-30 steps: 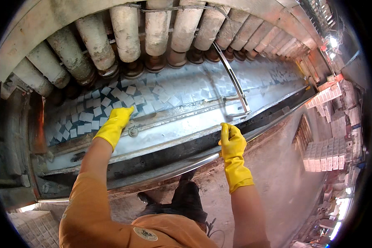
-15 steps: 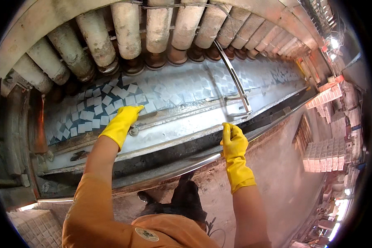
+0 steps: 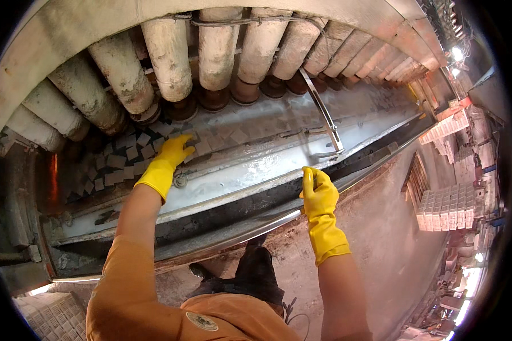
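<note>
My left hand [image 3: 172, 158], in a yellow rubber glove, reaches over the long wet bed of the machine with its fingers apart. Below and around it lie many small square grey tiles [image 3: 116, 161], loosely scattered. Whether the fingertips touch any tile I cannot tell. In a matching glove, my right hand [image 3: 320, 192] hovers over the bed's front edge with its fingers curled closed. Its palm is hidden, and whatever it may hold does not show. The slotted metal bar [image 3: 325, 116] crosses the bed just beyond my right hand.
A row of thick, stained cylinders [image 3: 165, 59] hangs over the bed's far side. Whitish water covers the metal ledge [image 3: 233, 181], and a dark trough [image 3: 210, 213] runs along the front. Stacked pale tiles [image 3: 446, 209] stand at the right and more stacks [image 3: 51, 312] at the lower left.
My left hand has moved slightly up and its fingers have spread from a pointing shape. The right hand has barely shifted. The tile bed looks darker, and the cylinders have moved slightly in view.
</note>
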### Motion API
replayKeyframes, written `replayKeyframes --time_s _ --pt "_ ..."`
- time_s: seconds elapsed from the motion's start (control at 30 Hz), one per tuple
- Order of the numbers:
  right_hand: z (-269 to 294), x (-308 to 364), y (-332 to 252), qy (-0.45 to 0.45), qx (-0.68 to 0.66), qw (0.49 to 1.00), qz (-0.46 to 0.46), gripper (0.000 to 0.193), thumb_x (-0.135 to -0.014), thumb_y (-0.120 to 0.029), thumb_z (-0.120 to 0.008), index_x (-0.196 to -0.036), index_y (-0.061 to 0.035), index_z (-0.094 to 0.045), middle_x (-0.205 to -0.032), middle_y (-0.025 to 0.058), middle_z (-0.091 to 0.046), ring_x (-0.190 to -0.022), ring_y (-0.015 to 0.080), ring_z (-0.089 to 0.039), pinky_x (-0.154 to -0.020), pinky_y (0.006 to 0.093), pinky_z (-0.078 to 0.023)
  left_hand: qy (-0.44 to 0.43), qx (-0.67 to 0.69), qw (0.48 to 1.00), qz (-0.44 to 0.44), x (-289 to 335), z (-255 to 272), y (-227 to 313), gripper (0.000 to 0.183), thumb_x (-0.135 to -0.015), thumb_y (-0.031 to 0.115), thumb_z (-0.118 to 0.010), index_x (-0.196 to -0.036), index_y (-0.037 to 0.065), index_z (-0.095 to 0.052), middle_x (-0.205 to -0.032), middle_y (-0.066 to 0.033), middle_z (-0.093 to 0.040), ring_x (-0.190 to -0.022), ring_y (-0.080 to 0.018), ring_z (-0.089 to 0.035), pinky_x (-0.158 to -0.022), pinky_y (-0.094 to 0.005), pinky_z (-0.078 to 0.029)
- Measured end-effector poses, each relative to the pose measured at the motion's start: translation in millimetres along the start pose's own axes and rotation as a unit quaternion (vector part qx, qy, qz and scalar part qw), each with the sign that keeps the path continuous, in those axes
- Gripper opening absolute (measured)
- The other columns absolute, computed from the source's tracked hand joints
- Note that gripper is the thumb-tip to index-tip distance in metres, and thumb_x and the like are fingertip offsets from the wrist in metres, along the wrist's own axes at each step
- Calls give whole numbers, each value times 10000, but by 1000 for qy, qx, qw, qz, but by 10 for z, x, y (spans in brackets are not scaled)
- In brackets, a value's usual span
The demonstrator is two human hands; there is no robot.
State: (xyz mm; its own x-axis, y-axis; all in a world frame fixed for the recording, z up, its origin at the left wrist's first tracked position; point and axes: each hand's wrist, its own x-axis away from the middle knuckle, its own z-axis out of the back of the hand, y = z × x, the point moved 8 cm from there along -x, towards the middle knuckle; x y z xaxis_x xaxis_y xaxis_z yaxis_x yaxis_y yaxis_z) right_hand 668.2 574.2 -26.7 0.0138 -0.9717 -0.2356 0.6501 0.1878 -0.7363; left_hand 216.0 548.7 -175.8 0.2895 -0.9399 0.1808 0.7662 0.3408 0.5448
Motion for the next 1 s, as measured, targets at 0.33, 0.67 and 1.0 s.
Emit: replayKeyframes --time_s 0.33,0.67,1.0 --pt "-203 -238 -118 11 -2 1000 9 270 -983 -348 -709 -1035 -96 -791 -747 87 -733 -570 195 -688 -591 329 -524 137 -172 950 -224 274 282 -7 331 -884 216 -690 -1193 96 -704 -1121 -174 -718 -1017 -394 -664 -901 -508 -512" --pt "-293 -365 -201 -9 -9 999 -32 276 -980 -351 -713 -1026 -90 -790 -765 96 -743 -580 196 -697 -604 331 -535 152 -286 931 -170 -343 -55 -163 156 -820 177 -672 -932 79 -718 -945 -144 -719 -966 -370 -675 -871 -495 -520" --pt "-406 -566 -283 -15 42 999 -20 366 -1002 -441 -656 -1044 -98 -775 -720 84 -737 -609 227 -716 -629 368 -544 24 -154 970 -186 559 761 7 430 -880 315 -746 -1239 87 -680 -1068 -182 -700 -1060 -415 -632 -968 -528 -482"
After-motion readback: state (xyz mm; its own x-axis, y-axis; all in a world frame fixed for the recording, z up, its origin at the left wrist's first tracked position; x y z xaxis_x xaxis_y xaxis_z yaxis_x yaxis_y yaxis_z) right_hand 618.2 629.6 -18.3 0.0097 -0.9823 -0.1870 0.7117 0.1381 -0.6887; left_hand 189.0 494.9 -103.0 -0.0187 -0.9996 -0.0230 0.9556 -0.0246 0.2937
